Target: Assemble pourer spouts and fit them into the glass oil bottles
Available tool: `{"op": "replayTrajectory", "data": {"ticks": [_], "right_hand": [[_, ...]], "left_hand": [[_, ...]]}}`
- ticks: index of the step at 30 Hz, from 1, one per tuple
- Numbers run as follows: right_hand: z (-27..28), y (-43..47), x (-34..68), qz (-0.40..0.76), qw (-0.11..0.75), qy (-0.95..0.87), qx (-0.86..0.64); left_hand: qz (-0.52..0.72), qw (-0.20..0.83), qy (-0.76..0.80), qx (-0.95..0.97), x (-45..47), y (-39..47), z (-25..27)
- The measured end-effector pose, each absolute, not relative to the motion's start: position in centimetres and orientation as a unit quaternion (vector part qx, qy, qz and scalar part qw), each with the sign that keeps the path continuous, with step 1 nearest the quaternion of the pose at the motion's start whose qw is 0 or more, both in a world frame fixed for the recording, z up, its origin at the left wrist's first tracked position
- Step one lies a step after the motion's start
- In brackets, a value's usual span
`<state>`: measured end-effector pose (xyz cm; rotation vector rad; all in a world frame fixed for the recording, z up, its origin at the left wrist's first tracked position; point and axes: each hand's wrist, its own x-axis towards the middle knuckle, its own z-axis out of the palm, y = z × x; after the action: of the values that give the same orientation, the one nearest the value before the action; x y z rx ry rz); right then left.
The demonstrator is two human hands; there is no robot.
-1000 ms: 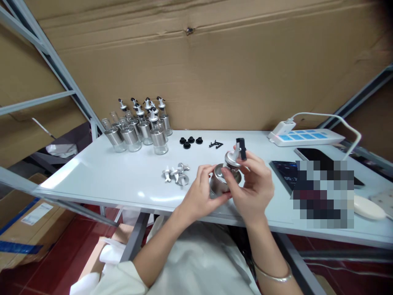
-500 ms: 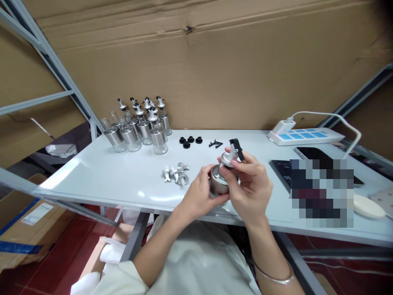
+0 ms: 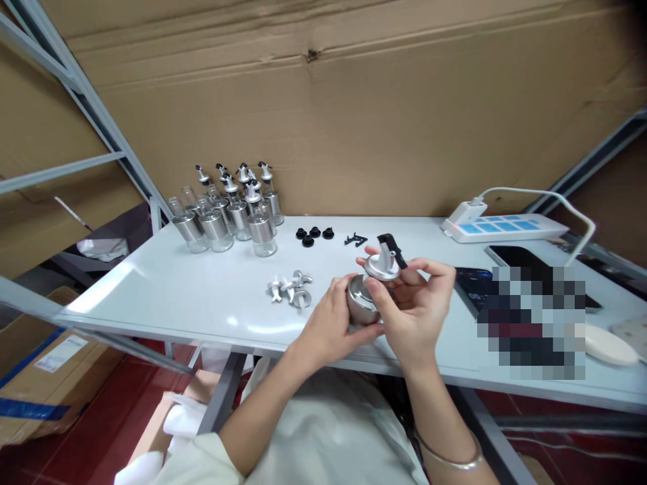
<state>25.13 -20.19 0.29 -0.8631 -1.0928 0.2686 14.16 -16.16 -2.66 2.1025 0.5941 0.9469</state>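
My left hand [image 3: 331,316] is wrapped round an oil bottle [image 3: 362,306] with a steel sleeve, held near the table's front edge. On top of the bottle sits a silver pourer spout [image 3: 383,267] with a black flap lever. Thumb and fingers of my right hand [image 3: 417,306] close round the base of this spout; the bottle's neck is mostly hidden. Left of my hands lie several loose silver spouts [image 3: 292,288]. Black stoppers [image 3: 315,232] and small black levers [image 3: 356,239] are farther back.
Several steel-sleeved glass bottles [image 3: 261,234] stand at the back left, some topped with spouts. To the right are a power strip [image 3: 500,228] with a charger and cable, phones [image 3: 472,283] and a cream oval object [image 3: 609,345]. Cardboard [image 3: 354,135] rises behind the table.
My right index finger has moved away from the spout's side, and the grip now sits lower at its base. The spout shows more fully. My left hand stays on the bottle.
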Motion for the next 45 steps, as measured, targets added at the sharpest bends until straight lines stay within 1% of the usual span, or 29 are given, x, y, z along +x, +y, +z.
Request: {"op": "replayTrajectory", "data": {"ticks": [3, 7, 10, 19, 21, 25, 29, 33, 35, 37, 39, 41, 45], "right_hand": [[0.7, -20.2, 25.1, 0.156, 0.743, -0.476, -0.443], [0.7, -20.2, 25.3, 0.165, 0.716, -0.478, -0.481], [0.5, -20.3, 25.7, 0.175, 0.699, -0.503, -0.477], [0.1, -20.3, 26.0, 0.176, 0.691, -0.527, -0.462], [0.1, -20.3, 26.0, 0.172, 0.685, -0.532, -0.466], [-0.2, -20.5, 26.3, 0.156, 0.661, -0.559, -0.475], [-0.5, -20.8, 26.5, 0.126, 0.631, -0.59, -0.488], [-0.5, -21.1, 26.3, 0.104, 0.654, -0.588, -0.464], [-0.6, -21.3, 26.1, 0.1, 0.667, -0.578, -0.459], [-0.8, -21.4, 26.0, 0.098, 0.667, -0.571, -0.469], [-1.3, -21.4, 26.0, 0.102, 0.656, -0.572, -0.482], [-2.2, -21.4, 25.8, 0.105, 0.644, -0.575, -0.495], [-3.9, -21.3, 25.3, 0.11, 0.609, -0.587, -0.521]], "left_hand": [[0.375, 0.365, 0.214, 0.825, 14.1, -16.3, -2.4], [0.35, 0.392, 0.221, 0.821, 14.0, -16.5, -2.3], [0.32, 0.409, 0.244, 0.819, 13.9, -16.5, -2.5], [0.303, 0.428, 0.25, 0.814, 13.9, -16.6, -2.0], [0.315, 0.434, 0.236, 0.81, 13.9, -16.6, -1.8], [0.385, 0.452, 0.193, 0.781, 13.9, -16.7, -1.7], [0.42, 0.466, 0.243, 0.74, 13.5, -17.0, -1.1], [0.519, 0.427, 0.295, 0.679, 11.6, -16.4, 0.6], [0.577, 0.384, 0.317, 0.648, 9.9, -15.1, 1.5], [0.617, 0.318, 0.352, 0.628, 7.7, -12.9, 2.3], [0.626, 0.239, 0.402, 0.624, 5.6, -10.1, 2.5], [0.607, 0.192, 0.451, 0.625, 3.8, -7.0, 2.3], [0.541, 0.189, 0.526, 0.629, 1.8, -1.8, 1.0]]}}
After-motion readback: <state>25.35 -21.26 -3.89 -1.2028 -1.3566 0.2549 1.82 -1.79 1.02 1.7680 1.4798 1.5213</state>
